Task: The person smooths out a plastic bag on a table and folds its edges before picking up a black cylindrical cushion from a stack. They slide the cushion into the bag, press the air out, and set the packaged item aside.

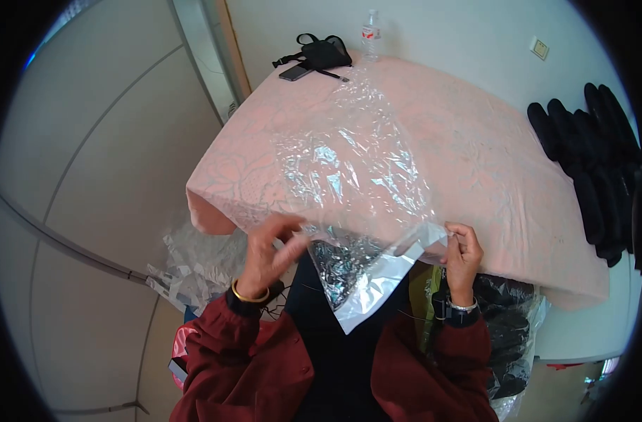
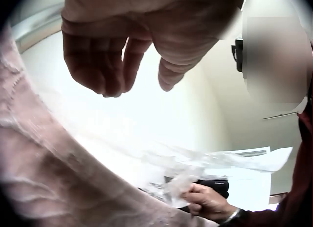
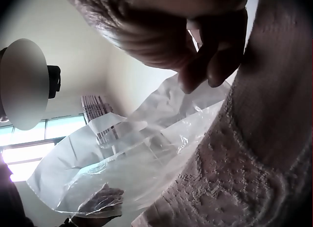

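The clear bag (image 1: 328,162) is sprawling toward twelve o'clock, its white edge (image 1: 384,281) drooping at six; my right hand (image 1: 464,261) is pinching it at four, my left hand (image 1: 267,257) is gaping empty at eight, so one-sided pulling is risking a tear or slide

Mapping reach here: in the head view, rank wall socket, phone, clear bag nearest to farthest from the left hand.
1. Clear bag, just right of the left hand.
2. Phone, farther up, on pink cover.
3. Wall socket, upper right.
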The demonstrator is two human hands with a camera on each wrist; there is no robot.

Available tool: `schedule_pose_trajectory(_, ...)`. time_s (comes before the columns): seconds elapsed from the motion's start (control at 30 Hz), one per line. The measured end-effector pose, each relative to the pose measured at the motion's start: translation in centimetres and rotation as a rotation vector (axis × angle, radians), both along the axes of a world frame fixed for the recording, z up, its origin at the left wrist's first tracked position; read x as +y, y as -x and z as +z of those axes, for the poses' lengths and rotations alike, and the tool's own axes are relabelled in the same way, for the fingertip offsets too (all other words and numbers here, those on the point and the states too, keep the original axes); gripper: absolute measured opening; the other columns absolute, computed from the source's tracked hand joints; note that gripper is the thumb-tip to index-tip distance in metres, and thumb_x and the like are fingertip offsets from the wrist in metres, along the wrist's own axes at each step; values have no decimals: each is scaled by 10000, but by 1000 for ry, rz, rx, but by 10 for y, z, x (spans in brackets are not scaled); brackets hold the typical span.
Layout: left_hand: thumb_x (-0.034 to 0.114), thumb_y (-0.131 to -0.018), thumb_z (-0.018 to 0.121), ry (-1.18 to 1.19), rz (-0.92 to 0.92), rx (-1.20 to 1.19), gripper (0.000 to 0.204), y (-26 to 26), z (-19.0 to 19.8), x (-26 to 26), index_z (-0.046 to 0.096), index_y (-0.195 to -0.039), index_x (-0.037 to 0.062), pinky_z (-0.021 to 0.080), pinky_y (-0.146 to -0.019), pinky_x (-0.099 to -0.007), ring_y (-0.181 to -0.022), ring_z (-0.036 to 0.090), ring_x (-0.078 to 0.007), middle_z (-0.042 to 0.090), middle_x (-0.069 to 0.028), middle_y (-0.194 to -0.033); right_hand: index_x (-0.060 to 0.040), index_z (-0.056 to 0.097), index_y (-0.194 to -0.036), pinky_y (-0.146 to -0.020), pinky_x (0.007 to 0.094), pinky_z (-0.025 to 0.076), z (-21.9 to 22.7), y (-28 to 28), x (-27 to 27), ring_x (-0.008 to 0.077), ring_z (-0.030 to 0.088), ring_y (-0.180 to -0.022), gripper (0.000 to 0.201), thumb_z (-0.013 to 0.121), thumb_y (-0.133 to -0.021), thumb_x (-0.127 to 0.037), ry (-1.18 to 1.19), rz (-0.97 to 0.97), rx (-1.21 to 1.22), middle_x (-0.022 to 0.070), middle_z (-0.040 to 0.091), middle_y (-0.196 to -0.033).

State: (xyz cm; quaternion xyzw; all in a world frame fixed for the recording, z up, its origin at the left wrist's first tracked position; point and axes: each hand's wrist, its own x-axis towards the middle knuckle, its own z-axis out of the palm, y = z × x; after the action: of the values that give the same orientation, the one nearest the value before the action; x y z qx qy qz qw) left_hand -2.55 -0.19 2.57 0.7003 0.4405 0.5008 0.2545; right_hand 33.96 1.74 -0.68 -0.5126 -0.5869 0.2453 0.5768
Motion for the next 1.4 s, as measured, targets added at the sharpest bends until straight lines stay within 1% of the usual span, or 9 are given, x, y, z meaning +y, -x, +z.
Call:
schedule_pose_trajectory(0.1,242,-948,682,4,305,-55,304,31,-15,45,633,-1103,-15,456,-591,-219,-675,585,-69,648,-31,-793,8,627,-1014,-464,196,443,0,-7,4,37,531,-540,137,518,-949,61,10,38,62,53,690,-994)
schedule_pose_trajectory(0.23,330,-931,699,363,288,-103,383,36,-7,61,655,-999,-44,454,-513,-238,-560,585,-99,632,-39,-653,8,626,-1015,-478,188,450,-3,-2,-6,31,533,-548,148,508,-946,66,43,89,71,68,702,-1040)
schedule_pose_trajectory(0.53,293,-899,705,438,315,156,351,39,-15,88,663,-836,-49,469,-503,-241,-541,608,-120,652,-71,-632,12,633,-989,-497,188,463,1,3,6,37,543,-553,155,501,-940,76,40,136,76,92,701,-1068)
schedule_pose_trajectory(0.67,243,-896,685,348,268,-96,276,55,-25,92,649,-794,-11,446,-478,-234,-521,591,-110,641,-49,-626,17,638,-974,-509,197,471,9,-4,16,53,565,-573,172,485,-939,86,-2,121,58,96,703,-1060)
schedule_pose_trajectory(0.77,215,-905,679,466,232,-535,237,78,-28,84,617,-762,38,420,-454,-226,-500,570,-93,617,-24,-617,21,644,-962,-550,213,498,16,-28,26,79,593,-612,190,469,-939,93,-28,38,2,92,708,-1039)
schedule_pose_trajectory(0.9,185,-933,665,446,210,-601,162,48,-38,60,597,-823,87,388,-430,-194,-481,543,-71,593,4,-639,13,628,-1082,-737,260,530,15,-54,54,128,639,-830,232,459,-943,89,-180,-44,-270,113,665,-1174)
schedule_pose_trajectory(1.03,163,-947,653,429,268,-755,149,24,-53,42,552,-906,63,455,-455,-208,-517,584,-92,637,-31,-731,6,547,-1260,-926,313,478,34,-35,39,177,584,-1089,321,496,-946,52,-177,-80,26,134,537,-1365)
schedule_pose_trajectory(1.13,145,-953,653,359,272,-836,143,5,-66,36,535,-939,65,495,-484,-218,-544,598,-100,646,-42,-782,-29,389,-1440,-1053,352,385,36,-24,15,191,488,-1239,480,539,-985,-66,195,8,356,137,386,-1507)
schedule_pose_trajectory(1.4,102,-957,657,204,284,-961,139,-24,-79,22,519,-960,83,549,-556,-245,-657,621,-105,663,-56,-893,-28,274,-1502,-1017,347,416,9,-1,-47,211,481,-1231,591,548,-980,-74,-52,-73,178,166,402,-1442)
